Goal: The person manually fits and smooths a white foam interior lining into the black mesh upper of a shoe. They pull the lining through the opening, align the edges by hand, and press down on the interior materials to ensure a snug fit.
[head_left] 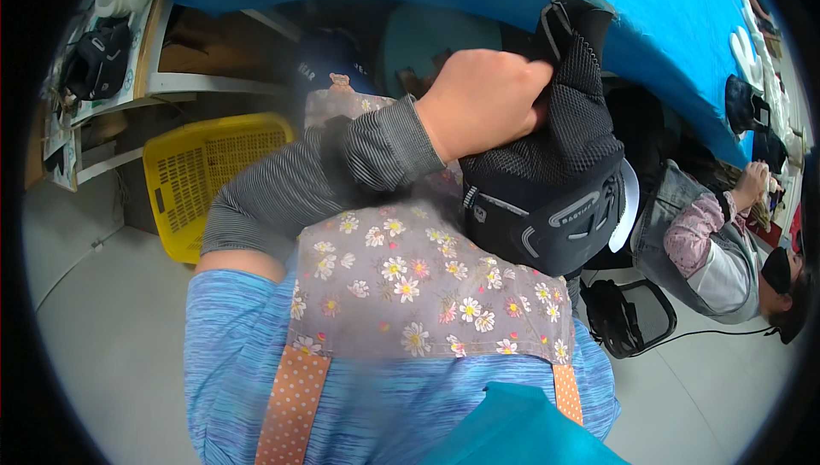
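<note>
Black mesh of a padded baby carrier point(555, 166) is gripped in the closed left hand point(483, 98) over the lap; the right hand is unseen. A firmer two-handed hold seems needed next.

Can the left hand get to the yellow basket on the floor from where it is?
Probably not right now: the left hand is gripping the black mesh carrier in the lap, and the yellow basket sits apart, lower left.

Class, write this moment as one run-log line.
left hand: gripping black mesh carrier | right hand: not in view | below: floral apron | left: yellow basket
</note>
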{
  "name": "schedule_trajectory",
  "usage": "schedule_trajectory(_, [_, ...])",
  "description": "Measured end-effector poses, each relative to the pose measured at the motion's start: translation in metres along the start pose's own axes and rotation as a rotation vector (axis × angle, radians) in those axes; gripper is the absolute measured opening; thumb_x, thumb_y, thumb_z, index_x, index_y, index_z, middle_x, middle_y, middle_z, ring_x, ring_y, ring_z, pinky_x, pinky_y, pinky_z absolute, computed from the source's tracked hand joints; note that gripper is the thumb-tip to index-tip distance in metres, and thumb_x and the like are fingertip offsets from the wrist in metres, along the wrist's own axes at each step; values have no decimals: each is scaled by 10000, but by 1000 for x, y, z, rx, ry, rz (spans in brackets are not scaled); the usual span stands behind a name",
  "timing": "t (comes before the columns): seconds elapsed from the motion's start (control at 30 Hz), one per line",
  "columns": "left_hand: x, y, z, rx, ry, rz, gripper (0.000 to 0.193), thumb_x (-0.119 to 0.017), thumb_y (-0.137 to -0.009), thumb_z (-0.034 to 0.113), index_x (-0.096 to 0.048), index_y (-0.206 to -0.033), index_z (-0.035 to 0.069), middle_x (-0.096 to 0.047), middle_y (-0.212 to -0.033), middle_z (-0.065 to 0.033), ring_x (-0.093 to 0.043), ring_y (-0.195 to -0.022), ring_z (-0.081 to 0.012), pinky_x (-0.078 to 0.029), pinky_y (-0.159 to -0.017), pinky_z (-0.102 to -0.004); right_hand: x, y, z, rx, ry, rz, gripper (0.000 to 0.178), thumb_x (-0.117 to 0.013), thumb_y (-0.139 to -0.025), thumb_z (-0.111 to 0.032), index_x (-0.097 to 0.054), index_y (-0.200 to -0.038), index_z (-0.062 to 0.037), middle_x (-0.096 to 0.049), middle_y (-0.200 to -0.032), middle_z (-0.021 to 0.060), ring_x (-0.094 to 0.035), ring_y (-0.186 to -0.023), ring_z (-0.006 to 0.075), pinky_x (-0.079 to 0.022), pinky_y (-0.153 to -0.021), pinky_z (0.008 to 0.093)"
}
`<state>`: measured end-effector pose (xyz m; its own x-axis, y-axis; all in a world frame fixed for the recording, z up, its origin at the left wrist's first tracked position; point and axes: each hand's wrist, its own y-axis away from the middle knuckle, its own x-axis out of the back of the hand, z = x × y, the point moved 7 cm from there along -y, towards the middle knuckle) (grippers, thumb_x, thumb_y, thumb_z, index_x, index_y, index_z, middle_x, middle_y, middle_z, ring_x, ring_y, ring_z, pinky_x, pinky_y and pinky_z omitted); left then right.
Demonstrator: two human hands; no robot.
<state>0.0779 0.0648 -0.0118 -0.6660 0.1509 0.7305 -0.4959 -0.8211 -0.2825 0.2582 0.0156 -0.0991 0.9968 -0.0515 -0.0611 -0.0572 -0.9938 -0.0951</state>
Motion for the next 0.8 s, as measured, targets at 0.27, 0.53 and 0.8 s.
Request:
schedule_trajectory(0.27, [58,21,39,-461,351,282,273,-859,-759,109,-651,-909,18,-670,-812,-109,-665,-711,-280,-537,-608,-343,7,2,-5,12,2,59,418,-479,-1032,-170,-474,-1408,14,-570,-1356,145,-547,-1240,239,-437,-1068,387])
schedule_trajectory(0.53, [29,34,24,-319,544,-143,598,-882,-735,362,-658,-1110,-45,-704,-1070,-193,-695,-926,-353,-553,-818,-364,8,9,-3,18,5,112,413,-479,-1033,-162,-472,-1408,13,-569,-1354,141,-542,-1242,234,-435,-1067,384])
schedule_trajectory(0.8, [-8,25,34,-176,771,-787,474,-881,-755,284,-653,-999,-52,-664,-916,-169,-644,-826,-271,-504,-745,-348,10,9,-3,19,8,123,409,-479,-1034,-154,-470,-1407,12,-568,-1353,137,-538,-1244,229,-433,-1066,380])
